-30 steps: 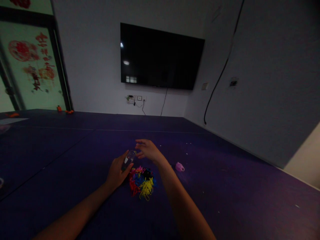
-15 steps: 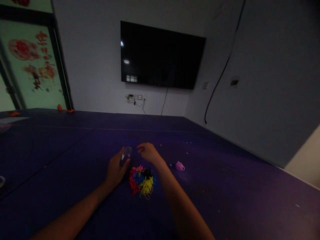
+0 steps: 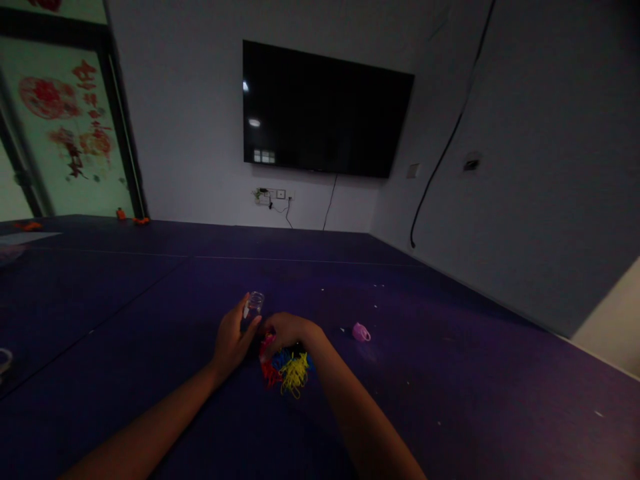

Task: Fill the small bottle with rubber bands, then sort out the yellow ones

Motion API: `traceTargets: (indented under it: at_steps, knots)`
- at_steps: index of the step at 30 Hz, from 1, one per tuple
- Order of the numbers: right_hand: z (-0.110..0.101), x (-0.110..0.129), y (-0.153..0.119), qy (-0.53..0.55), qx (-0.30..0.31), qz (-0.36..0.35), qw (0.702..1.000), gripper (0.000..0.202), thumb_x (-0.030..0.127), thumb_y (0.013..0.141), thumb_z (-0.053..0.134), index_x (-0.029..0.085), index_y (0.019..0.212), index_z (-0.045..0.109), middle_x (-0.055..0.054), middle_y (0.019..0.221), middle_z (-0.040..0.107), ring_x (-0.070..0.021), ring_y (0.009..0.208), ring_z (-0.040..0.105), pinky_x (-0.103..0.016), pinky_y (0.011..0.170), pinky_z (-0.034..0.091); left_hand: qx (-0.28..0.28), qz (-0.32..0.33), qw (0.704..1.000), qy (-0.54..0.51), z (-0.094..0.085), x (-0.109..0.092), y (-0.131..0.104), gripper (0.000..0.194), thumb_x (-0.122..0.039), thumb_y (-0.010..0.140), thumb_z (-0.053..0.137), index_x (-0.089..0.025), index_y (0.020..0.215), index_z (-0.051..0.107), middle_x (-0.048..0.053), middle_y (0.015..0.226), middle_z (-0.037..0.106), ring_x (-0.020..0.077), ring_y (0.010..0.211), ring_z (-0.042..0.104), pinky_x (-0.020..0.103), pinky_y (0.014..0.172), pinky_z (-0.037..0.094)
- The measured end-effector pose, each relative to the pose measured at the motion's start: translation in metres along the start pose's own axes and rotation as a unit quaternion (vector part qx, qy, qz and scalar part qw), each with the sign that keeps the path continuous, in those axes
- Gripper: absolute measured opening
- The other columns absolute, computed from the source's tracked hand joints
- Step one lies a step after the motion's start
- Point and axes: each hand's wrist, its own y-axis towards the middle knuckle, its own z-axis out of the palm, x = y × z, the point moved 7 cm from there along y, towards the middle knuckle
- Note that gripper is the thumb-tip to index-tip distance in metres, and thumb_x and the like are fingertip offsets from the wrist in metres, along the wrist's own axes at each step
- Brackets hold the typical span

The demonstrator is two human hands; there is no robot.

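Your left hand (image 3: 231, 339) is wrapped around a clear jar (image 3: 255, 303), thumb on the near side, mouth facing up and uncovered. Your right hand (image 3: 286, 330) is curled, fingers down on the loose bands (image 3: 294, 375), just right of the jar. Can't tell if it's pinching one; the fingertips are partly masked.

Progress, my read: under way, not finished. Done: jar is open and held steady, right hand is at the pile. Left: a fair clump of red, yellow, blue and some black lies outside the jar. Its lower part is behind your fingers, so I can't read what's inside; no closer estimate than that.

Room: tightest spot is between your hands, right fingers just beside left thumb and jar. Judgement: a careless swing there could knock the jar. Your right forearm runs along the right side of the pile. Past that, a small pink piece (image 3: 361, 332) with a loop lies on the purple surface (image 3: 480, 373), near but clear of your arm. Scattered pale flecks around it, nothing tall.

Farther out it's open: thin seams only, beyond your hands and off left. Surface runs to the back wall (image 3: 190, 133) under the TV (image 3: 325, 110) and to the right wall (image 3: 540, 167); both well apart from you. Orange items (image 3: 141, 221) sit far left, out of reach.
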Motion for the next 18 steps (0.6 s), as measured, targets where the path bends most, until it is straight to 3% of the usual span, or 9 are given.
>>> traceTargets:
  at_steps: [6,12,18]
  knots:
    - [0.006,-0.001,0.004,-0.035,0.016,-0.009,0.999,0.052,0.025,0.049,0.085,0.017,0.099,0.071,-0.005,0.100,0.071,-0.0188,0.088,0.066,-0.019,0.068,0.046,0.007,0.009,1.000,0.011,0.001,-0.001,0.000,0.055,-0.050,0.091,0.042,-0.017,0.135,0.042,0.014,0.132,0.055,0.0285,0.119,0.053,0.046,0.097,0.042]
    - [0.004,-0.010,0.007,-0.089,-0.007,0.033,0.995,0.037,0.011,0.054,0.079,0.021,0.090,0.074,0.000,0.081,0.073,-0.0158,0.074,0.066,-0.018,0.061,0.045,0.025,0.005,1.000,0.007,0.004,0.003,-0.001,0.055,-0.050,0.091,0.044,-0.017,0.135,0.043,0.014,0.130,0.056,0.0278,0.117,0.054,0.044,0.096,0.043]
    - [-0.006,-0.010,0.006,-0.087,-0.063,0.021,0.994,0.028,0.007,0.054,0.078,0.019,0.079,0.075,0.000,0.074,0.072,-0.0152,0.070,0.065,-0.018,0.060,0.044,0.039,0.013,0.999,0.009,0.005,0.001,-0.001,0.054,-0.049,0.091,0.044,-0.018,0.135,0.043,0.014,0.130,0.057,0.0280,0.117,0.054,0.044,0.097,0.042]
